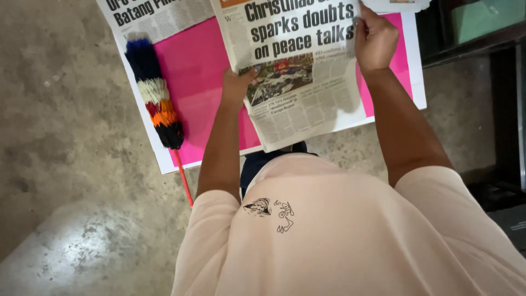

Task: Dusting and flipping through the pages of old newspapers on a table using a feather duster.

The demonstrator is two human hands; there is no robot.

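I hold a folded newspaper (298, 71) with both hands above a large pink sheet with a white border (197, 71) lying on the concrete floor. My left hand (236, 85) grips the paper's left edge near a colour photo. My right hand (375, 38) grips its right edge higher up. The newspaper covers the middle of the pink sheet. A second newspaper (156, 16) lies flat on the sheet's upper left corner.
A multicoloured feather duster (155, 93) with a red handle (183, 178) lies along the pink sheet's left side, its handle running onto the floor. Dark furniture with a green surface (482, 22) stands at the right. Grey concrete floor (66, 137) surrounds everything.
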